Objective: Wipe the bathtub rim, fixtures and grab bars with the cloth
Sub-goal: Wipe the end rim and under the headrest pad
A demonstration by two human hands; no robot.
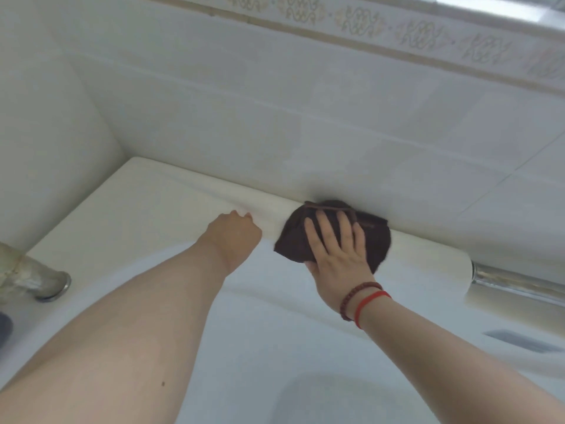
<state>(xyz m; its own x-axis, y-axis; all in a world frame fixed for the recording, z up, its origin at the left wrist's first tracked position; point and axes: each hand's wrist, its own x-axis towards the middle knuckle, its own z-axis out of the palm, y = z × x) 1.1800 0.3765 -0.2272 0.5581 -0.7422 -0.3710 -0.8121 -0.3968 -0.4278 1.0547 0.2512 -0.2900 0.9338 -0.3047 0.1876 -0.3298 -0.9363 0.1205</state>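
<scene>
One hand (pixel 336 258) flat on rim-edge cloth (pixel 293 243)

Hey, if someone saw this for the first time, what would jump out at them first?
The dark brown cloth stands out most, pressed flat under the right hand on the pale bathtub rim against the tiled wall. Next, the left hand braces on the rim beside it, and a chrome grab bar gleams at far right.
</scene>
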